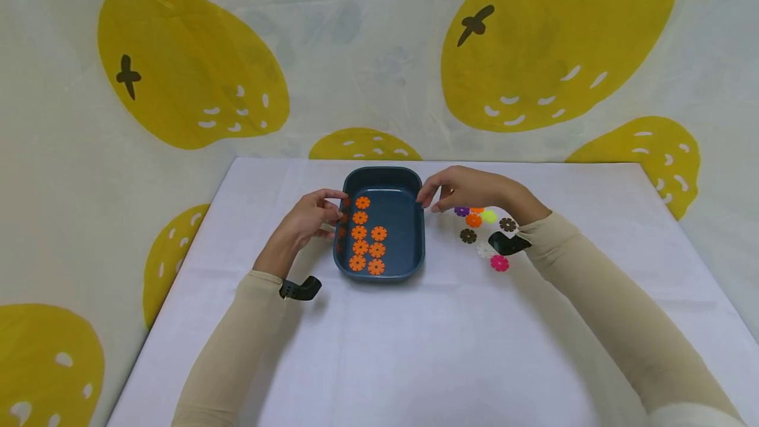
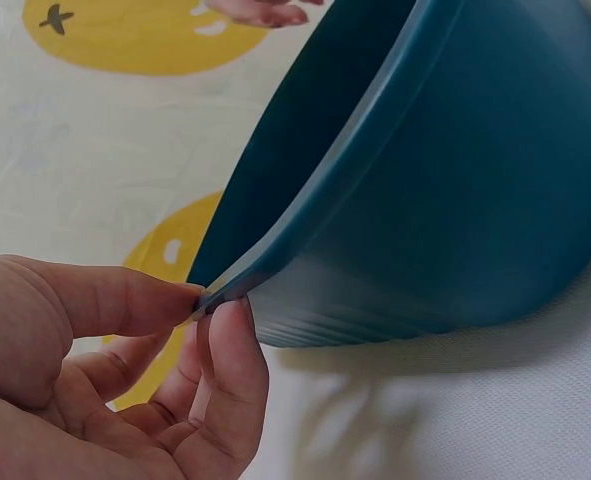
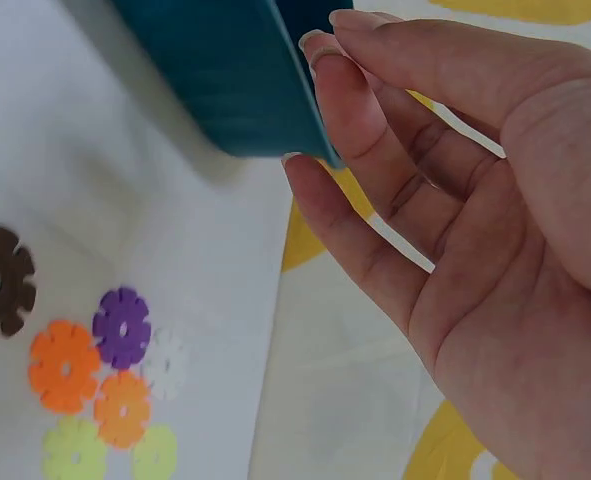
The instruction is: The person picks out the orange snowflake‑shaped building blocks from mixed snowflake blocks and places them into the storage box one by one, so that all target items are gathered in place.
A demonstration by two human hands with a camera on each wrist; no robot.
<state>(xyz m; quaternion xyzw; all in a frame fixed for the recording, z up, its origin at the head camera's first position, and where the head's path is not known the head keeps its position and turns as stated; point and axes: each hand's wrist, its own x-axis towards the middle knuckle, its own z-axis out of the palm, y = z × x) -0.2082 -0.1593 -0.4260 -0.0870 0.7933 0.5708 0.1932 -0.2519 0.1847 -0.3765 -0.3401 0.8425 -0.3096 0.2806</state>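
A deep dark-blue plastic tray (image 1: 403, 236) stands on the white cloth between both hands. Several orange flower-shaped discs (image 1: 359, 232) lie inside it in two columns, toward its left side. At the left rim, my left hand (image 1: 308, 219) pinches the tray's edge between thumb and fingers, plainly so in the left wrist view. My right hand (image 1: 465, 186) is by the right rim with loosely bent fingers. In the right wrist view its fingertips (image 3: 320, 45) are close to the tray wall (image 3: 205, 70), with no rim seen pinched between them; contact is hard to tell.
Right of the tray, loose discs lie on the cloth, among them a pink disc (image 1: 500, 263), a brown disc (image 1: 468, 236) and a purple disc (image 3: 122, 328). The right forearm passes over part of this group. A patterned curtain (image 1: 367, 51) hangs behind the table.
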